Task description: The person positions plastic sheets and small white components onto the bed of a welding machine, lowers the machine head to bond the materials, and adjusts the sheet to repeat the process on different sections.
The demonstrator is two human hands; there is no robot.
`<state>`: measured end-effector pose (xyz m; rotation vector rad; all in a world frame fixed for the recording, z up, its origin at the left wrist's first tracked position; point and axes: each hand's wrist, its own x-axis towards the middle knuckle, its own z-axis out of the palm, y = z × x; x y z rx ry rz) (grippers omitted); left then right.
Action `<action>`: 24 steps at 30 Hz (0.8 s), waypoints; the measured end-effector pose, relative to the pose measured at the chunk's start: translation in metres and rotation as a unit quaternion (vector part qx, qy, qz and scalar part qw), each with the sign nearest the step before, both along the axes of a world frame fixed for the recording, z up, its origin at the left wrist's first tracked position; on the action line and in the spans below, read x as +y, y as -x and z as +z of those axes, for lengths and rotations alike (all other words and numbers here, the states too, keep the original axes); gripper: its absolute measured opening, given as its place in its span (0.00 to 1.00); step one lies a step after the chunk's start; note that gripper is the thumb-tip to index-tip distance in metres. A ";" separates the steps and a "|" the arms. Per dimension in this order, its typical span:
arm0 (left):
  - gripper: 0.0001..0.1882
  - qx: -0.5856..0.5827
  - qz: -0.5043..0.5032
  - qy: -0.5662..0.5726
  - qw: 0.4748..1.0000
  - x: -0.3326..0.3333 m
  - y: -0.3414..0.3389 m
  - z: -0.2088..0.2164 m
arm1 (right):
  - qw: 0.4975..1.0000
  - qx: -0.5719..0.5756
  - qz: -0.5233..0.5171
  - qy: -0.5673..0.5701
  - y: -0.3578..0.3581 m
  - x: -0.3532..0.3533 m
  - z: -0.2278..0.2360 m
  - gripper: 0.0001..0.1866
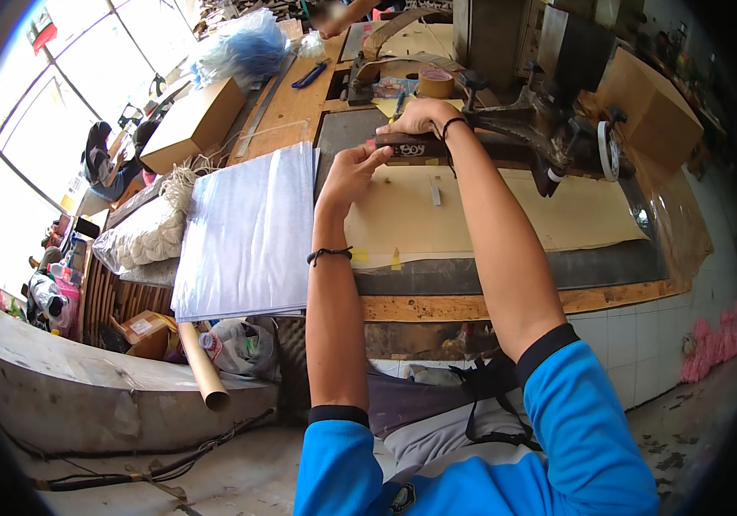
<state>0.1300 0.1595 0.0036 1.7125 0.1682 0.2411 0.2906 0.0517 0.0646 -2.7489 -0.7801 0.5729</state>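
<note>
A long dark bar [424, 148] with white marks on its near face lies across the far part of the bench. My left hand [353, 175] is closed at the bar's left end, its thumb and fingers bent against it. My right hand [422, 118] rests over the top of the same bar with its fingers curled toward the far side, partly hidden. Under the bar spreads a cream-coloured sheet [420, 206], where a small metal strip [435, 191] lies. A black metal machine arm [519, 125] joins the bar on the right.
A stack of bluish clear plastic sheets [243, 232] overhangs the bench's left front. Beyond stand a cardboard box [194, 126], a blue-handled cutter [309, 76] and a tape roll [435, 82]. At the right are a white-rimmed wheel [608, 151] and another box [650, 112]. Another person's arm shows at the far edge.
</note>
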 end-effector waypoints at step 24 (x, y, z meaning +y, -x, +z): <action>0.18 0.007 -0.002 -0.037 0.999 0.007 -0.004 -0.008 | 1.000 -0.004 0.027 0.013 0.007 -0.004 0.004 0.40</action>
